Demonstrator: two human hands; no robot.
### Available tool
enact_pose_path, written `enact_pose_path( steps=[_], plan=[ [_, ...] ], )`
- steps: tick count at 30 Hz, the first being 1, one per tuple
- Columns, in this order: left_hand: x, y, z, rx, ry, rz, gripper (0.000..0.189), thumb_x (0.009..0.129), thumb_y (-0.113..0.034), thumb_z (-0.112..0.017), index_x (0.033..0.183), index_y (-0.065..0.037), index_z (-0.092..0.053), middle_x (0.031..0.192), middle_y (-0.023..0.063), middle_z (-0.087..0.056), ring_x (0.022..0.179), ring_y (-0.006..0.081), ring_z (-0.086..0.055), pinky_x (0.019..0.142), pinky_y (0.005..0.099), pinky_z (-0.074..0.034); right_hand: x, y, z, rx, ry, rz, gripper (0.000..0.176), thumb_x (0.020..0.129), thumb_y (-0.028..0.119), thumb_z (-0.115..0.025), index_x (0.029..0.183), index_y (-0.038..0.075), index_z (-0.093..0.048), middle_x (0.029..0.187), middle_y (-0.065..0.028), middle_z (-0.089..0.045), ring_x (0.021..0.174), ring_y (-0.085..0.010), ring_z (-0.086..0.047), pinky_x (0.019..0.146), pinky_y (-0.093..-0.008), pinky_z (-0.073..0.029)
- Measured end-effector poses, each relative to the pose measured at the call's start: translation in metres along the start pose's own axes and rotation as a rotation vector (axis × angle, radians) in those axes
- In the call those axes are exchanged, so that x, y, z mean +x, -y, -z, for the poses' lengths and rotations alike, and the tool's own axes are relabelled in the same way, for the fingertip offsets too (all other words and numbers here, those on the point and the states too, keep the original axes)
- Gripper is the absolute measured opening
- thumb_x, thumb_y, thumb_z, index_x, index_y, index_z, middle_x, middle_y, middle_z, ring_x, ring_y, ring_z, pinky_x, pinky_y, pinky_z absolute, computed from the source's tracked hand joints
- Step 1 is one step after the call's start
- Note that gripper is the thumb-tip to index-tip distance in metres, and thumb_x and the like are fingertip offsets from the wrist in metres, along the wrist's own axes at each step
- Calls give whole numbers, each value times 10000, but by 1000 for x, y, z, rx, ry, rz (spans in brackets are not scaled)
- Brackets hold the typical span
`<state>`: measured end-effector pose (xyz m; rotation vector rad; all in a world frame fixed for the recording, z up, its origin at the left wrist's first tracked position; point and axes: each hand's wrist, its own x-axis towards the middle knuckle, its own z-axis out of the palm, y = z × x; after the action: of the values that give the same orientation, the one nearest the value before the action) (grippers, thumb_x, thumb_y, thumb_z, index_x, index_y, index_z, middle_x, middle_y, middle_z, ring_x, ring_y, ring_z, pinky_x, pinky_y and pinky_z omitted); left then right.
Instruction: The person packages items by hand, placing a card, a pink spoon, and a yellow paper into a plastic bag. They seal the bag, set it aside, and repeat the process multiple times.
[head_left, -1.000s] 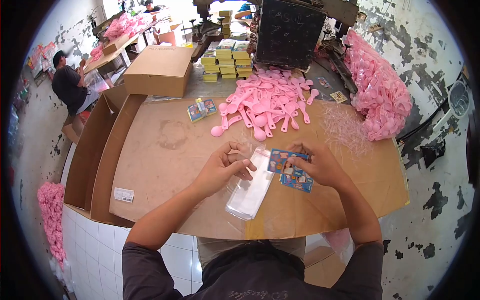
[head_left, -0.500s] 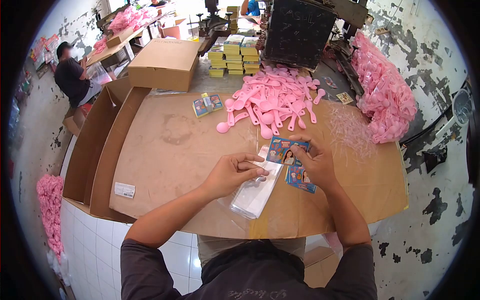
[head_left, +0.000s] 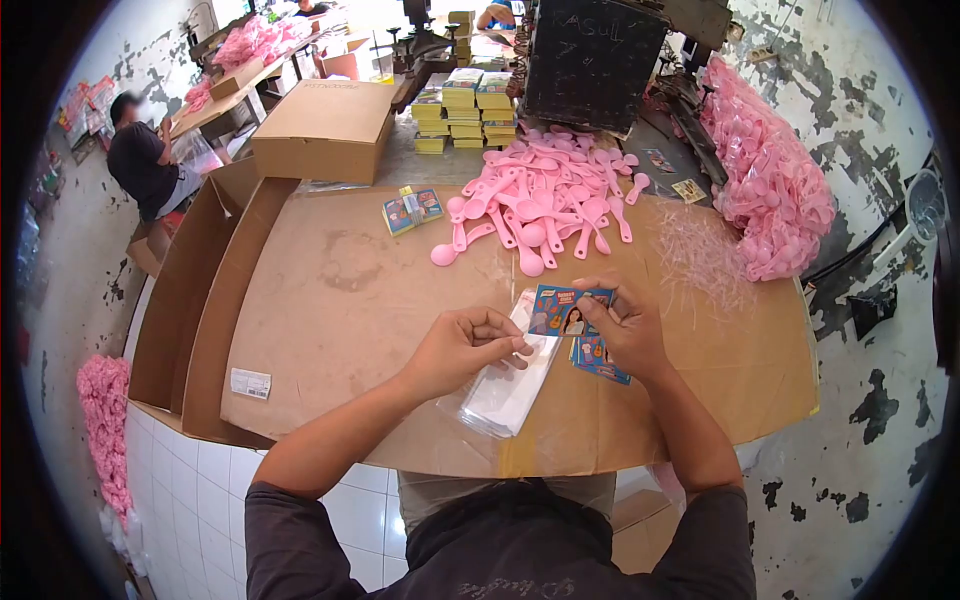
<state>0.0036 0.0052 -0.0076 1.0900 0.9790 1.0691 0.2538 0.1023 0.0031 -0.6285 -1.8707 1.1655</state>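
My right hand (head_left: 628, 325) grips a blue printed card (head_left: 557, 311) between thumb and fingers, holding it above the table. My left hand (head_left: 470, 345) is at the card's lower left corner, its thumb and fingertips drawn together; anything pinched there is too small or clear to make out. Beneath both hands lies a stack of clear plastic bags (head_left: 508, 393), white-looking and slanted. A small pile of blue cards (head_left: 598, 360) rests just under my right hand, partly covered by it. Beyond the hands spreads a heap of pink plastic spoons (head_left: 545, 195).
Cardboard (head_left: 300, 330) covers the table. A banded card bundle (head_left: 411, 211) lies at the back left, near a closed carton (head_left: 325, 130) and stacked cards (head_left: 463, 90). Plastic scraps (head_left: 705, 260) and a big bag of pink spoons (head_left: 770, 180) are right. Another person (head_left: 145, 155) sits far left.
The card in my right hand has come slightly down and toward me. My left hand's fingertips have shifted slightly at the card's lower left corner. The spoons and piles stay put.
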Motion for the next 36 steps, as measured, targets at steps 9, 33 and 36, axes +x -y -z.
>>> enact_pose_path(
  steps=[9, 33, 36],
  plan=[
    [-2, -3, -3, 75, 0, 19, 301, 1013, -168, -699, 1171, 85, -660, 1024, 144, -776, 897, 134, -738, 768, 269, -602, 0, 3, -6, 104, -81, 51, 194, 994, 21, -664, 1184, 6, -694, 1054, -44, -678, 964, -99, -656, 854, -276, -525],
    [12, 8, -8, 898, -375, -326, 351, 904, -274, -796, 1126, -18, -701, 1001, 110, -692, 882, 200, -669, 761, 364, -551, 7, 0, 10, -353, -212, 59, 164, 901, 8, -671, 1058, 3, -715, 968, -86, -695, 855, -139, -670, 768, -292, -522],
    [11, 11, -13, 1144, -463, -392, 430, 853, -337, -821, 1129, -31, -700, 1058, 143, -648, 947, 270, -656, 808, 395, -547, 7, 4, 12, -410, -208, 118, 177, 894, 24, -671, 1062, -8, -717, 1011, -123, -705, 899, -212, -699, 805, -341, -546]
  ],
)
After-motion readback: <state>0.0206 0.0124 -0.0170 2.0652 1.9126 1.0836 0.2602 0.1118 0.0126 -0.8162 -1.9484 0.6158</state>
